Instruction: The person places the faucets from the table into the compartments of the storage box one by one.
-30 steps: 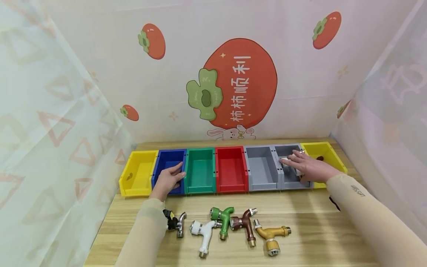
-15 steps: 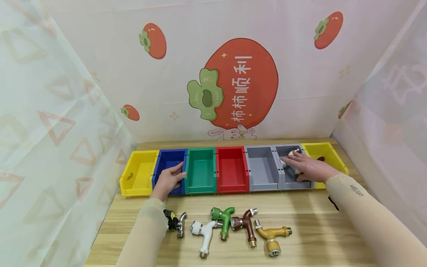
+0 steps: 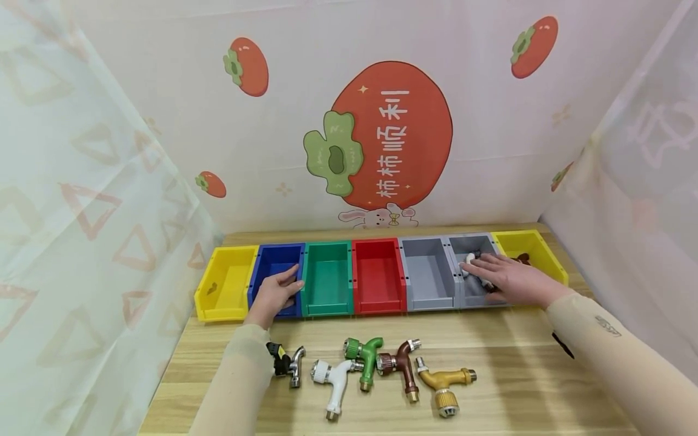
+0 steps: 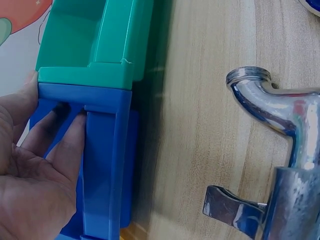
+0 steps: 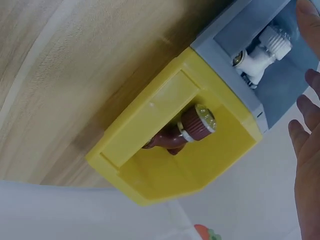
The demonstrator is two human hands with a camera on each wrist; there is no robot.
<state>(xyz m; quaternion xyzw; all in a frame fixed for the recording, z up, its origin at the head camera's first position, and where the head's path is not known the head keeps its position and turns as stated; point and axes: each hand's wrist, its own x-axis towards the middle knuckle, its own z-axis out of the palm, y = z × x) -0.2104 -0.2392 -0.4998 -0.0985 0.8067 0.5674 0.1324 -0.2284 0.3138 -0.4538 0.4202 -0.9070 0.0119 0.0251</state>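
My left hand [image 3: 274, 295] pinches the side wall of the blue bin [image 4: 102, 165] where it meets the green bin [image 3: 328, 278]. In the left wrist view the fingers reach inside the blue bin and the thumb lies at the wall's edge. My right hand [image 3: 515, 280], fingers extended, hovers over the right grey bin [image 3: 471, 297] and holds nothing. A white faucet [image 5: 262, 57] lies in that bin, apart from the fingers in the right wrist view. Beside it, the right-hand yellow bin [image 5: 140, 145] contains a brown faucet [image 5: 187, 127].
In front of the bins lie a chrome faucet with a black part [image 3: 295, 366], a white faucet [image 3: 337, 387], a green faucet [image 3: 368, 360], a brown faucet [image 3: 405, 369] and a gold faucet [image 3: 444, 381]. A red bin [image 3: 378, 278] and another grey bin [image 3: 429, 272] stand mid-row.
My right hand has let go of the white faucet, which now lies lower in the grey bin, and has drawn slightly to the right. The left hand has stayed in place.
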